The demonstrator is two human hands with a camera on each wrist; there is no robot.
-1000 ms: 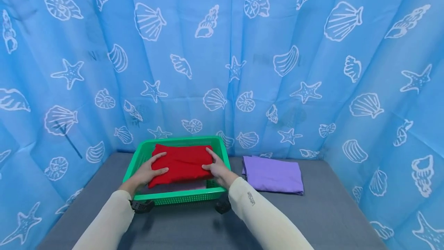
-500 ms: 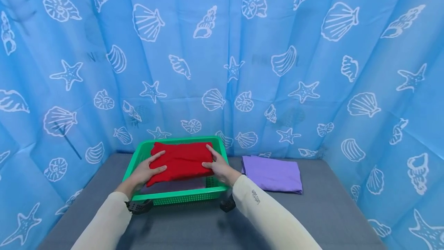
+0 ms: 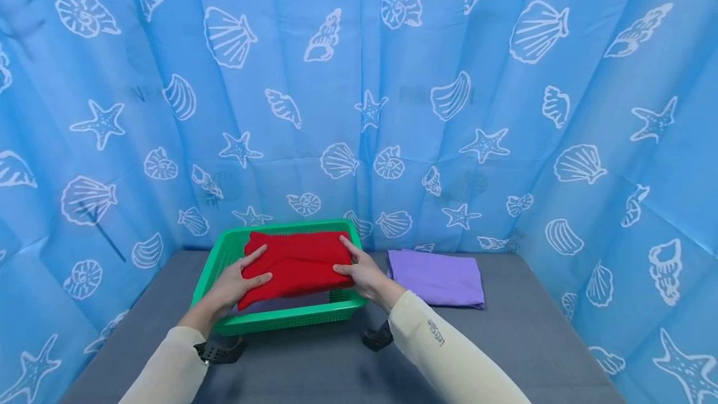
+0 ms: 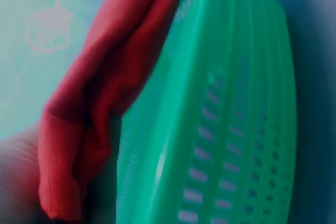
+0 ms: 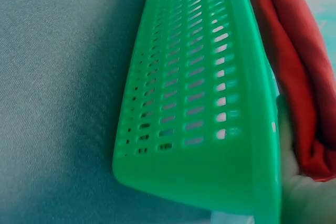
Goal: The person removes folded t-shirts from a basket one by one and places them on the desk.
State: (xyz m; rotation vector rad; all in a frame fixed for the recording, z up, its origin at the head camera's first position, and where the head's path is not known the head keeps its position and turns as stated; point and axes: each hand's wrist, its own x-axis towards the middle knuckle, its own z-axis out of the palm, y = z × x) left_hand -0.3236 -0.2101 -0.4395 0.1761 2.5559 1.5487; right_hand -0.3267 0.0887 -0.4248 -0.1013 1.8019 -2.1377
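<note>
A folded red cloth [image 3: 297, 264] spans the opening of the green plastic basket [image 3: 286, 317], held at both ends. My left hand [image 3: 230, 282] grips its left end, thumb and fingers spread on top. At the opposite end my right hand [image 3: 361, 270] grips it the same way, near the basket's right rim. The left wrist view shows the red cloth's [image 4: 100, 93] folded edge hanging over the rim. In the right wrist view the cloth [image 5: 299, 66] lies above the basket's slotted wall [image 5: 184, 93]. Under it, a greyish-purple layer [image 3: 314, 300] shows inside the basket.
A folded purple cloth [image 3: 436, 276] lies on the grey tabletop [image 3: 505, 341], right of the basket. A blue curtain [image 3: 359, 80] printed with white shells stands close behind and along both sides. Each wrist wears a black strapped device [image 3: 221, 350].
Both hands keep hold of the red cloth, which has shifted a little to the right relative to the basket. The view has swung slightly right; the purple cloth has stayed in place.
</note>
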